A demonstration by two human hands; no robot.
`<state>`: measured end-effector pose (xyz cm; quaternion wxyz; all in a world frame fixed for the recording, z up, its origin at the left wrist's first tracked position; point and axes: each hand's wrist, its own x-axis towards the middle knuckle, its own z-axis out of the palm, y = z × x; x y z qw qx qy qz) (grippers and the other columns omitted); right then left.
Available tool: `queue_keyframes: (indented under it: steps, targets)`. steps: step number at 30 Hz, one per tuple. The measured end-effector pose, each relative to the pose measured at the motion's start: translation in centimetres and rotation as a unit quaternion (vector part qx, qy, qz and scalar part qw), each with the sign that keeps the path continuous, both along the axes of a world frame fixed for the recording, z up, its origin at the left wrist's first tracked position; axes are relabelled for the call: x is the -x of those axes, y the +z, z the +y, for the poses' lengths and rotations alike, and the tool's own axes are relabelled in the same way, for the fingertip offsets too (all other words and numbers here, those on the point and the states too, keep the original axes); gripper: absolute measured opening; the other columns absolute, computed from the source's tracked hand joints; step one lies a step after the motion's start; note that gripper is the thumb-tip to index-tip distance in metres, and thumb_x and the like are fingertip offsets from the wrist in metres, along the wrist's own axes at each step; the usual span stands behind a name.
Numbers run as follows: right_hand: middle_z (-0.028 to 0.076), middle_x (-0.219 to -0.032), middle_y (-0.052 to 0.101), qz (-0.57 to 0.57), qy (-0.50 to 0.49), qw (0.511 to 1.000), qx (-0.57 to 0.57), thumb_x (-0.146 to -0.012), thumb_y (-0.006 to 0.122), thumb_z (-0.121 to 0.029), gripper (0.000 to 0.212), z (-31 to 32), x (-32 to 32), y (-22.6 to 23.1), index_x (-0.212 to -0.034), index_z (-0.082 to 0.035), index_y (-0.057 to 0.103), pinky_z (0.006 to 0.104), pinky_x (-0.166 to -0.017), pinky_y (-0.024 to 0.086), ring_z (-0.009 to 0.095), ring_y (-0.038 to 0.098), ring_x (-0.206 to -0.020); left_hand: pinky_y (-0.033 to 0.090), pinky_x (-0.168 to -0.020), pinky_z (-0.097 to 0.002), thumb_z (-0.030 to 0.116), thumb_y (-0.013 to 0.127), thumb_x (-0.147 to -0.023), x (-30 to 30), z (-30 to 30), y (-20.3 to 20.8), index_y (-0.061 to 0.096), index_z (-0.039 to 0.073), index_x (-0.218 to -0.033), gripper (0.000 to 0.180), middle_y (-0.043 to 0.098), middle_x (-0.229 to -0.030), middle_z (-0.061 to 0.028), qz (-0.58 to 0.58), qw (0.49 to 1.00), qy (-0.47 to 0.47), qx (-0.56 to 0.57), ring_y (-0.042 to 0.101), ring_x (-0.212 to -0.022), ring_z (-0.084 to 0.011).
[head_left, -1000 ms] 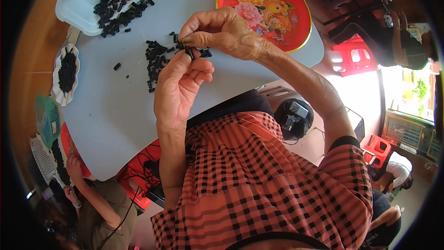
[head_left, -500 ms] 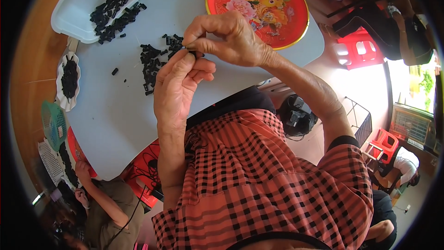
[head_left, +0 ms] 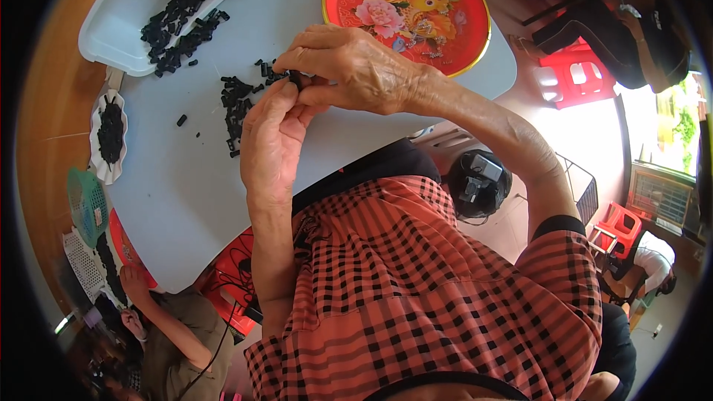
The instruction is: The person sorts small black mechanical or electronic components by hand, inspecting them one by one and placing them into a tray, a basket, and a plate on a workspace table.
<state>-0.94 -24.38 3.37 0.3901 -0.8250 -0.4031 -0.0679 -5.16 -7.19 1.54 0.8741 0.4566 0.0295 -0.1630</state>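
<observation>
Above the grey table [head_left: 178,208], my two hands meet at a small black plastic piece [head_left: 295,79]. My left hand [head_left: 269,141] is closed, with its thumb and fingertips pinching the piece from below. My right hand [head_left: 353,67] comes in from the right with bent fingers and thumb closed on the same piece. Most of the piece is hidden by the fingers, so its full shape does not show. Just beyond my left hand lies a loose heap of small black plastic pieces [head_left: 236,96], partly covered by the hands.
A white basin [head_left: 108,33] with black pieces stands far left, near a scalloped white dish [head_left: 119,167] of thin black parts. A round red flowered tray [head_left: 475,30] with small shiny bits lies far right. A green basket [head_left: 85,204] and another person's arm [head_left: 174,327] are at left.
My right hand has turned over, back upward, and moved slightly left, its fingers now curled around the black piece. My left fingers have curled in closer. The view has shifted slightly.
</observation>
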Motion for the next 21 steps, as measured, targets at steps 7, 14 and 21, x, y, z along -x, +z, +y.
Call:
queue_keyframes:
  steps: [7,14,21]
  targets:
    - [0.014,-0.095,0.061,-0.118,-0.021,0.993,-0.02,-0.072,0.065,-0.008,0.033,0.8,0.6,-1.3,-0.103,0.004,0.059,0.0396,-0.077,0.049,0.03,0.057,-0.087,0.046,-0.093,-0.0323,0.013,0.048,-0.096,0.2,-0.1,-0.6,0.055,-0.007,-0.113,0.028,0.058,-0.112,-0.0113,0.011,0.999,-0.009,0.047,0.058,-0.099,-0.0163]
    - [0.017,-0.098,0.058,-0.199,-0.099,0.975,-0.013,-0.068,0.06,-0.014,0.038,2.3,2.3,-1.8,-0.101,0.005,0.058,0.0394,-0.073,0.047,0.03,0.057,-0.082,0.039,-0.098,-0.0292,0.014,0.046,-0.096,1.0,-0.8,0.6,0.048,-0.009,-0.125,0.037,0.053,-0.121,-0.0083,0.008,0.998,0.056,-0.001,0.051,-0.11,-0.0133]
    - [0.014,-0.098,0.06,-0.171,-0.101,0.979,-0.039,-0.07,0.066,-0.009,0.035,1.9,2.5,-3.4,-0.103,0.002,0.06,0.0366,-0.075,0.049,0.028,0.06,-0.082,0.04,-0.096,-0.0302,0.013,0.04,-0.097,1.4,-0.6,-0.7,0.045,-0.009,-0.127,0.038,0.049,-0.124,-0.0106,0.014,1.0,0.006,-0.001,0.048,-0.114,-0.0151]
